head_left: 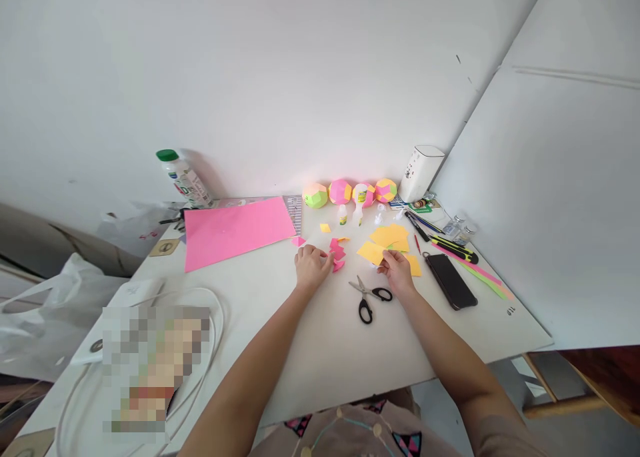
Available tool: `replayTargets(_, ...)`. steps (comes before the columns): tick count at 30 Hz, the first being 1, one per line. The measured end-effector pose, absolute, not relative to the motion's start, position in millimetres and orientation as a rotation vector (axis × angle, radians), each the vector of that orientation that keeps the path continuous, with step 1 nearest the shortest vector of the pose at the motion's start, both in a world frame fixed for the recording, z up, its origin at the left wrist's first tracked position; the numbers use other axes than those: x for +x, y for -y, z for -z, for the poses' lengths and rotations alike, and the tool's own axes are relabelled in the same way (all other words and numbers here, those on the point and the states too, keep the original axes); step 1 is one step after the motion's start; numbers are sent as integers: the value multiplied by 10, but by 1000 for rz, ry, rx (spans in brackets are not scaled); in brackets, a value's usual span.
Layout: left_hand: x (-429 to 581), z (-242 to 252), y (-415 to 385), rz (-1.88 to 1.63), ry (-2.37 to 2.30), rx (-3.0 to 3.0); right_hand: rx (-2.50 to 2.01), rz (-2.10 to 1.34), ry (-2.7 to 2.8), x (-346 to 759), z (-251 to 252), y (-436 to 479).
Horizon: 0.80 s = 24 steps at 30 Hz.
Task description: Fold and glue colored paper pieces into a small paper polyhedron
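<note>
Just past the scissors [367, 292], my right hand [397, 273] has a yellow paper [371, 252] pinched; farther left, my left hand [313, 268] is at the pink scraps [338, 249], can't tell if it's gripping any.

The paper slip [370, 252] is yellow, the large sheet [237, 234] pink.

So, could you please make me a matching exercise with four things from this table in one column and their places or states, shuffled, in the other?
Column one
1. Scissors
2. Phone
3. Large pink sheet
4. Piece of yellow paper

Column two
A. Left of the left hand
B. Held in the right hand
C. Lying open
D. Right of the right hand

Right pairs: 1-C, 2-D, 3-A, 4-B.
</note>
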<state>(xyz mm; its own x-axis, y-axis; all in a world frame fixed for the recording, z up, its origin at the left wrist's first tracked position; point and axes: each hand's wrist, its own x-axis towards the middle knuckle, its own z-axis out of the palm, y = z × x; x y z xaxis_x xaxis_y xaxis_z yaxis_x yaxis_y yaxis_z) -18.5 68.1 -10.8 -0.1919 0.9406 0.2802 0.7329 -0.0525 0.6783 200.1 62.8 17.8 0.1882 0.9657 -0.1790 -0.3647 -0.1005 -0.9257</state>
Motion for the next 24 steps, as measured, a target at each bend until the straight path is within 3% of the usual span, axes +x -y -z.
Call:
replayTargets(12,-319,-129,-303,-1240,-1446,1404,-975,-1517,687,1836,-306,-513)
replayTargets(16,-212,-255,124,-1337,-973,1037,-864,-1644,694,1555,-388,-355)
replayTargets(24,-195,-367,310,-1298,-798,602,-829,-1521,895,1459,-509,10)
